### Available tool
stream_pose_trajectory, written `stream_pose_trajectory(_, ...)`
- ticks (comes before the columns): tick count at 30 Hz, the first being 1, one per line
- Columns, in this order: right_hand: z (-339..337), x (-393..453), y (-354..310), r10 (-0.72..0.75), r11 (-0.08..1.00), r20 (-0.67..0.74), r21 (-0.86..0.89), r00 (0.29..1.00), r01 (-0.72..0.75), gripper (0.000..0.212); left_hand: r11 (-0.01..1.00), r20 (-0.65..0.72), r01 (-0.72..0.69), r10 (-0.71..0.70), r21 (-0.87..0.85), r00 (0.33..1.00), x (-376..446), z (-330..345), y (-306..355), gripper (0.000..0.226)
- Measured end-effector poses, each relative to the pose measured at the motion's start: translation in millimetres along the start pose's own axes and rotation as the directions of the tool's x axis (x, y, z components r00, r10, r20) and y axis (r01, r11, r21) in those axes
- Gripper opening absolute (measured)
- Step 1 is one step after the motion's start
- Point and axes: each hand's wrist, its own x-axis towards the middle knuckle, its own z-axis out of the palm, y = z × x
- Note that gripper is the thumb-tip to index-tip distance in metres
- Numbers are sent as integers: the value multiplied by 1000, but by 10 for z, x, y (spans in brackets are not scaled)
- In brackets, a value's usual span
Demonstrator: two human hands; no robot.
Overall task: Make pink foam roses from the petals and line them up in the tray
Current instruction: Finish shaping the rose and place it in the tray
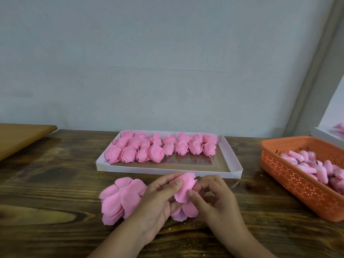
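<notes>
A pink foam rose (183,190) with a short dark stem tip is held just above the table, in front of the tray. My left hand (160,198) grips its left side with thumb on the petal. My right hand (216,196) pinches its right side and stem end. A loose petal piece (186,210) hangs under it. A stack of flat pink petal sheets (121,198) lies on the table left of my hands. The white tray (230,157) behind holds several finished pink roses (160,148) in rows across its far part.
An orange perforated basket (290,179) with several pink rose buds (316,166) on stems stands at the right. Behind it is a white box (323,136) with more pink pieces. A wooden board (20,136) lies at the far left. A wall is close behind the tray.
</notes>
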Motion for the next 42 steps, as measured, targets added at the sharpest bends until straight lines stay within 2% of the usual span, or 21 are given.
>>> stream_pose_trajectory(3,3,-1,-2,44,999,-36,25,998,-44,16,999,2,-17,17,45,1000,-7,8,-6,32)
stream_pose_trajectory(8,9,13,-1,177,971,-6,163,984,-173,21,965,-48,-99,114,244,992,-34,40,-12,33)
stream_pose_trajectory(13,16,11,-87,272,906,46,324,961,-272,21,902,-96,-204,258,380,961,-59,67,-20,25)
stream_pose_trajectory(16,36,5,-113,302,891,16,351,953,-288,30,853,-80,-232,302,468,950,-74,70,-42,28)
stream_pose_trajectory(18,48,4,-100,316,893,-13,343,949,-292,26,818,-64,-242,321,522,945,-91,87,-60,29)
stream_pose_trajectory(21,39,-1,-68,327,892,-30,339,944,-299,19,802,-38,-251,322,542,946,-107,104,-71,32)
stream_pose_trajectory(28,32,-3,-60,326,901,-54,320,944,-293,26,781,7,-265,317,566,949,-117,116,-51,26)
stream_pose_trajectory(36,-10,24,-95,349,889,-44,331,936,-316,19,758,106,-350,352,550,930,-130,100,29,38)
stream_pose_trajectory(39,-20,34,-91,338,894,-15,319,941,-316,19,666,103,-401,439,629,892,-90,26,42,60)
stream_pose_trajectory(42,-13,36,-91,323,895,25,317,946,-314,29,444,181,-472,555,762,812,-70,-20,66,62)
